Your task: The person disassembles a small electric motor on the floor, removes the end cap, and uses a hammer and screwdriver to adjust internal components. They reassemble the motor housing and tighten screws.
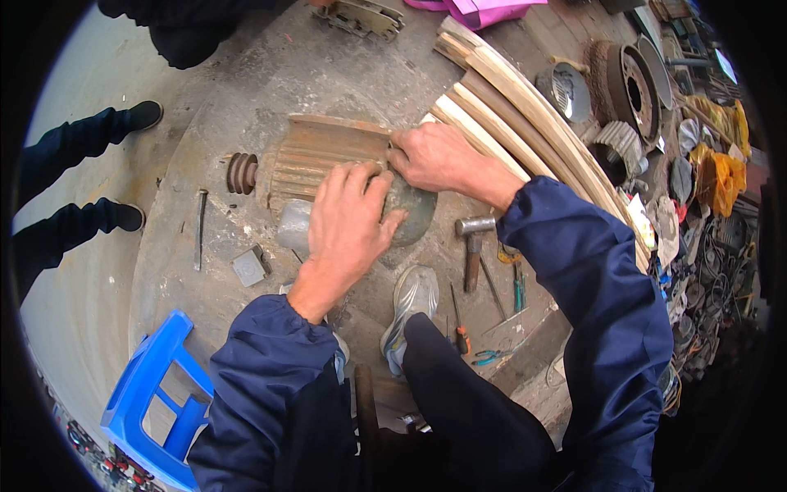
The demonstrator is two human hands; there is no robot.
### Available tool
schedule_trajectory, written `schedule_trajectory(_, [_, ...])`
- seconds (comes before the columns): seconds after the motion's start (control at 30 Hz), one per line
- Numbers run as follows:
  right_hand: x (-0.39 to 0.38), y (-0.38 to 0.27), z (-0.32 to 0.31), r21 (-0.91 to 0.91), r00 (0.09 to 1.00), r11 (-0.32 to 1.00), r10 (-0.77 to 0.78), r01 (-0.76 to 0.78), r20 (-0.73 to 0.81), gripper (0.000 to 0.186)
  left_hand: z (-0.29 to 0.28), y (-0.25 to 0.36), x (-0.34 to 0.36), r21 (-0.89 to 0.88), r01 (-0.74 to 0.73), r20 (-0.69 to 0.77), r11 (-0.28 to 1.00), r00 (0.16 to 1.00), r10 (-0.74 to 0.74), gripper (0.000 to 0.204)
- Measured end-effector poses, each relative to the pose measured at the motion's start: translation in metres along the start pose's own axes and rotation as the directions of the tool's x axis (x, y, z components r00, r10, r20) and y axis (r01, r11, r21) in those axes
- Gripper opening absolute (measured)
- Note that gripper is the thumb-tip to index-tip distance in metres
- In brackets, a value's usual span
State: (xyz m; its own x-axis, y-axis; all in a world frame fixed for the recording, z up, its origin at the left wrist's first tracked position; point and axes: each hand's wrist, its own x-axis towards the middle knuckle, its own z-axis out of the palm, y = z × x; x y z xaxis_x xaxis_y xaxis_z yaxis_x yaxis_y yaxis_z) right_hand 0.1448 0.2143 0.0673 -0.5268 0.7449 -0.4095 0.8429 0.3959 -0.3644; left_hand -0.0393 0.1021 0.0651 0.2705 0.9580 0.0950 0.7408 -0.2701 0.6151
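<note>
A rusty electric motor (305,161) with a finned housing lies on its side on the ground in front of me. A grooved pulley (242,173) is on its left end, and a rounded greenish end cover (416,215) is on its right. My left hand (348,217) grips the motor from above, its fingers curved over the housing near the seam and its thumb on the end cover. My right hand (434,164) is closed at the cover's far edge, fingertips pressed together; whatever they pinch is hidden. A grey box on the motor's near side (293,225) is partly covered by my left hand.
Right of my shoe lie a hammer (473,250), an orange-handled screwdriver (462,338) and blue pliers (490,357). A bolt (200,230) and a small metal block (250,266) lie left. Wooden strips (508,107) curve behind my right arm; a blue stool (156,385) stands near left. Another person's legs (78,152) are at far left.
</note>
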Motion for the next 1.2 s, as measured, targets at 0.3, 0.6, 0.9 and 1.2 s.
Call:
schedule_trajectory(0.3, [-0.01, 0.002, 0.011, 0.029, 0.989, 0.998, 0.056, -0.052, -0.14, 0.038, 0.007, -0.002, 0.001, 0.054, -0.053, -0.066, 0.997, 0.996, 0.057, 0.058])
schedule_trajectory(0.6, [-0.007, -0.009, 0.014, 0.021, 0.984, 1.0, 0.007, -0.003, -0.18, 0.04, 0.008, -0.003, 0.0, 0.084, -0.06, -0.05, 0.995, 0.997, 0.065, 0.055])
schedule_trajectory(0.9, [-0.203, 0.041, 0.147, 0.5, 0.757, 0.659, 0.654, -0.562, -0.012, 0.048, 0.006, -0.001, 0.001, 0.092, -0.044, -0.038, 0.995, 0.998, 0.048, 0.056])
schedule_trajectory(1.2, [-0.439, -0.027, 0.366, 0.303, 0.657, 0.632, 0.754, -0.713, -0.028, 0.039, 0.004, 0.003, 0.001, 0.103, -0.099, -0.054, 0.99, 0.993, 0.105, 0.057])
